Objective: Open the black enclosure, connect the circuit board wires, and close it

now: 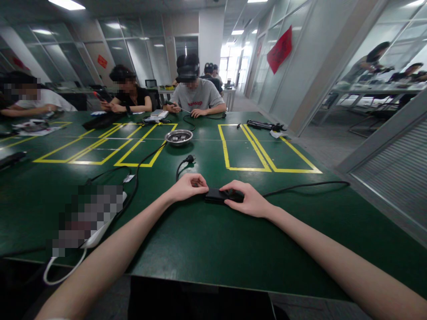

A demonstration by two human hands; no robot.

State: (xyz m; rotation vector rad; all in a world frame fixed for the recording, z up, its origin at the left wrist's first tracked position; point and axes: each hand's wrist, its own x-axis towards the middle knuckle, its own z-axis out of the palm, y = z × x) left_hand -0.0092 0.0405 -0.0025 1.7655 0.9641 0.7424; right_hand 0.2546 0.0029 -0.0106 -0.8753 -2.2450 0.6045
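Observation:
On the green table lies a black power adapter, a flat brick held between my two hands. My right hand grips its right part, thumb on the near side and fingers over the far side. At its left end, my left hand is closed in a pinch, fingertips touching the end. Whether a connector is between them is hidden. A black cord with a power plug runs out from behind my left hand. Another black cable trails rightward from beyond my right hand.
A metal bowl with small metal parts stands ahead. Left of me are a white power strip, partly blurred, and black cords. Yellow tape marks rectangles on the table. A black tripod-like item lies far right. Several people sit opposite.

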